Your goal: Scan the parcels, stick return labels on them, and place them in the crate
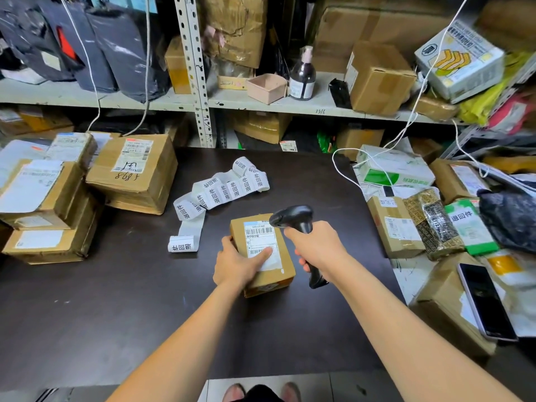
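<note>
On the dark table (116, 285), the small brown cardboard parcel (271, 275) is gripped by the left hand (237, 264), long axis running away from the wrist. The black handheld scanner (293, 219), clasped in the right hand (314, 248), is aimed at the barcode (259, 230) just beyond the left thumb.

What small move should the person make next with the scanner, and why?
Probably trigger the scan now. The right hand grips the scanner with its head close to the upper barcode of the parcel, which the left hand holds on the table. That barcode lies uncovered; the left thumb covers part of the lower one.
</note>
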{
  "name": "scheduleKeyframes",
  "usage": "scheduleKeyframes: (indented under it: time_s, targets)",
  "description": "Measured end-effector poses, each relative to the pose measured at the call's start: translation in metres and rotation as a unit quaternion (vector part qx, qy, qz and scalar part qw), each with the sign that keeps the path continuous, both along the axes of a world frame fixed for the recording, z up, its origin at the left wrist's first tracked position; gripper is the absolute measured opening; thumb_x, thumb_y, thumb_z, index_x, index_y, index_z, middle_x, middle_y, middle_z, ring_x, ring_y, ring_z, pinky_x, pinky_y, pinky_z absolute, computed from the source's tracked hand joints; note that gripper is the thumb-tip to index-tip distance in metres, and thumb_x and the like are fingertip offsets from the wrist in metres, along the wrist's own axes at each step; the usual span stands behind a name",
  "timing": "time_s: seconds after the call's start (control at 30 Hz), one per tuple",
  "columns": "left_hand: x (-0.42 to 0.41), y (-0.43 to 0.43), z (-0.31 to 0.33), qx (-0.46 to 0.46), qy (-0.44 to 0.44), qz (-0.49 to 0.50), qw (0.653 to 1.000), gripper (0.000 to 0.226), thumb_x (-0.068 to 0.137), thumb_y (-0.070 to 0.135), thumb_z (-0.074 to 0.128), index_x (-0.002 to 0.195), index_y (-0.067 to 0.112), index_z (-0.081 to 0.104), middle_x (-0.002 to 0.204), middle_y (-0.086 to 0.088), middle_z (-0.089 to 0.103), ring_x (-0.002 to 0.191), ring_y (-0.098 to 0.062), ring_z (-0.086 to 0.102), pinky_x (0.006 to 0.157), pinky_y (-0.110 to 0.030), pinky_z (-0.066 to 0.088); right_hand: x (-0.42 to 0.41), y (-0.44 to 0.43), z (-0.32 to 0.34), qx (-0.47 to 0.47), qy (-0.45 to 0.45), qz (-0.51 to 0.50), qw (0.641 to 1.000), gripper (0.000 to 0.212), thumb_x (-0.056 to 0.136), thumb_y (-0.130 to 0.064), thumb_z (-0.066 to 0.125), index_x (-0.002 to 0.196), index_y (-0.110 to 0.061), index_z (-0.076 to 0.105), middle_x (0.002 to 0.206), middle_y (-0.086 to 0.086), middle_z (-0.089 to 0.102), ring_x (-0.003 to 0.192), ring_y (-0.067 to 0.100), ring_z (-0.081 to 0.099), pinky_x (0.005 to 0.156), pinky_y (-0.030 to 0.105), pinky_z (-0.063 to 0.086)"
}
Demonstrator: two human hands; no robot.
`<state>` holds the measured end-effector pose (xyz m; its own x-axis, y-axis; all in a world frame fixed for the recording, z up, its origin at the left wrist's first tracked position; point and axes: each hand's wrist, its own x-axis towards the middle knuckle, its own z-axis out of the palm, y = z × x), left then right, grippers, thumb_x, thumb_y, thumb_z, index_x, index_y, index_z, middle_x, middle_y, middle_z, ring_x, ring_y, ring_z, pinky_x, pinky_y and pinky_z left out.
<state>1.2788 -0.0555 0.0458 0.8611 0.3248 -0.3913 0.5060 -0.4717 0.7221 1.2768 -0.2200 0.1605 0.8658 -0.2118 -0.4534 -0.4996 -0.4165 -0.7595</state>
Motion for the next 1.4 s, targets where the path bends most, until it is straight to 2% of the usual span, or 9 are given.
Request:
scheduleKeyframes:
  time_s: [0.23,0.37,0.53,0.67,0.83,0.9,1.1,1.27,1.4]
  targets:
    - [0.001,0.003,0.001,-0.011,0.004,-0.005,1.0,0.094,0.056,0.078,0.079,0.127,0.031,0.038,0.127,0.006,0.061,0.118,-0.022,0.061,0.096,-0.048,0.052,0.001,-0.002,-0.006,-0.033,-0.024,-0.005,0.999,0.027,0.086,-0.038,0.065,0.075,-0.013,0.061,0.059,0.004,0.06,0.046,0.017,0.052,0.045,0.026,0.047]
    - [0.0,0.011,0.004,0.015,-0.006,-0.018,1.0,0.08,0.074,0.082,0.061,0.131,0.028,0.046,0.123,0.002,0.061,0.115,-0.024,0.061,0.093,-0.043,0.052,0.006,-0.014,-0.028,-0.093,-0.041,-0.006,0.995,0.029,0.088,-0.04,0.055,0.078,-0.013,0.053,0.075,0.003,0.062,0.064,0.022,0.055,0.058,0.035,0.048]
    - [0.006,0.062,0.002,0.131,-0.106,0.005,0.986,0.037,0.095,0.03,0.059,0.128,0.013,0.06,0.124,-0.007,0.061,0.118,-0.028,0.057,0.092,-0.044,0.05,0.006,-0.03,-0.084,-0.155,-0.018,-0.009,0.988,0.023,0.095,-0.032,0.058,0.106,-0.013,0.053,0.099,0.006,0.063,0.084,0.025,0.054,0.062,0.033,0.036]
    - [0.016,0.119,-0.003,0.223,-0.068,0.029,0.972,0.04,0.087,0.016,0.062,0.127,0.014,0.062,0.124,-0.012,0.054,0.119,-0.034,0.048,0.093,-0.045,0.043,0.004,-0.032,-0.122,-0.195,0.015,0.001,0.981,0.033,0.093,-0.022,0.066,0.12,-0.011,0.051,0.111,0.011,0.062,0.1,0.029,0.053,0.073,0.035,0.041]
    - [0.028,0.153,-0.018,0.119,0.031,0.11,0.986,0.053,0.088,0.037,0.069,0.136,0.026,0.052,0.131,-0.007,0.059,0.127,-0.034,0.05,0.103,-0.049,0.039,0.0,-0.027,-0.141,-0.245,0.047,-0.007,0.968,0.03,0.091,-0.025,0.068,0.11,-0.019,0.046,0.099,0.006,0.058,0.122,0.038,0.045,0.095,0.046,0.044]
    - [0.033,0.156,-0.023,0.059,0.003,0.138,0.989,0.053,0.085,0.04,0.075,0.132,0.026,0.055,0.113,0.003,0.066,0.121,-0.029,0.057,0.105,-0.048,0.042,0.0,-0.025,-0.143,-0.265,0.051,0.005,0.963,0.032,0.089,-0.028,0.069,0.108,-0.021,0.044,0.099,0.005,0.06,0.12,0.036,0.047,0.094,0.045,0.043]
    - [0.045,0.154,-0.025,-0.053,-0.085,0.143,0.985,0.022,0.077,0.011,0.081,0.093,0.023,0.07,0.076,0.006,0.07,0.079,-0.014,0.067,0.086,-0.037,0.057,0.003,-0.02,-0.134,-0.295,0.045,-0.02,0.954,0.074,0.082,-0.043,0.078,0.143,-0.019,0.044,0.141,0.012,0.049,0.134,0.035,0.039,0.106,0.048,0.038]
    - [0.042,0.157,-0.027,-0.109,-0.154,0.065,0.98,0.029,0.084,0.0,0.071,0.091,0.028,0.072,0.078,0.0,0.067,0.066,-0.009,0.06,0.074,-0.021,0.048,0.004,-0.001,-0.11,-0.242,-0.112,-0.149,0.952,0.044,0.085,-0.022,0.07,0.127,-0.016,0.055,0.126,0.011,0.054,0.123,0.033,0.044,0.099,0.049,0.042]
    - [0.03,0.157,-0.022,-0.153,-0.183,-0.002,0.971,0.043,0.087,-0.009,0.063,0.102,0.03,0.072,0.088,0.004,0.065,0.063,-0.001,0.053,0.071,-0.015,0.049,0.008,0.044,-0.084,-0.101,-0.23,-0.111,0.962,0.019,0.087,-0.009,0.066,0.097,-0.024,0.063,0.099,-0.007,0.062,0.09,0.011,0.061,0.081,0.035,0.053]
